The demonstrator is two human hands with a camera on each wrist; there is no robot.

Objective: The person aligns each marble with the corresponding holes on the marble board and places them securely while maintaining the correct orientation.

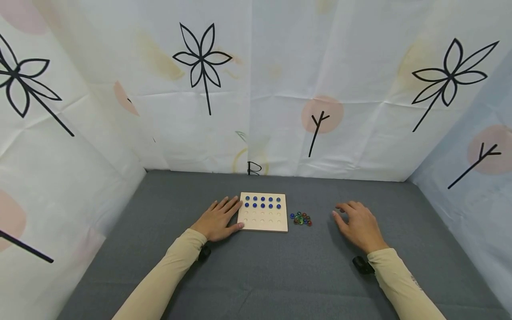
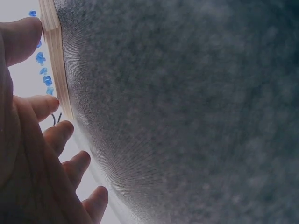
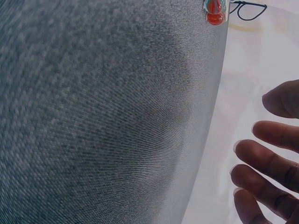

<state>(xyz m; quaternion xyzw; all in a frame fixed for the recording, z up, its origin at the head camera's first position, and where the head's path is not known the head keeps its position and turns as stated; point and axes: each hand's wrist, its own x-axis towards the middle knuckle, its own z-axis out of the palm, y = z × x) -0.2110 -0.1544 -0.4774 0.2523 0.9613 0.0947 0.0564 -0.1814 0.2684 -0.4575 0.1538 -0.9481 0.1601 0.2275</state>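
Observation:
A pale wooden board (image 1: 262,226) with rows of small hollows lies on the grey cloth in the head view. Blue marbles (image 1: 262,206) fill its two back rows; the hollows in front hold none. My left hand (image 1: 218,221) rests at the board's left side, fingers spread, thumb and index fingertip touching its edge. In the left wrist view the thumb (image 2: 23,39) overlaps the board's side (image 2: 58,60). Right of the board lies a loose cluster of mixed-colour marbles (image 1: 301,218). Farther right, my right hand (image 1: 360,226) hovers over the cloth with relaxed, slightly bent fingers, holding nothing.
Grey cloth (image 1: 256,271) covers the table. White fabric walls (image 1: 276,89) printed with leaves and flowers stand at the back and both sides. A dark wrist camera (image 1: 363,265) sits under the right wrist, another (image 1: 204,253) under the left.

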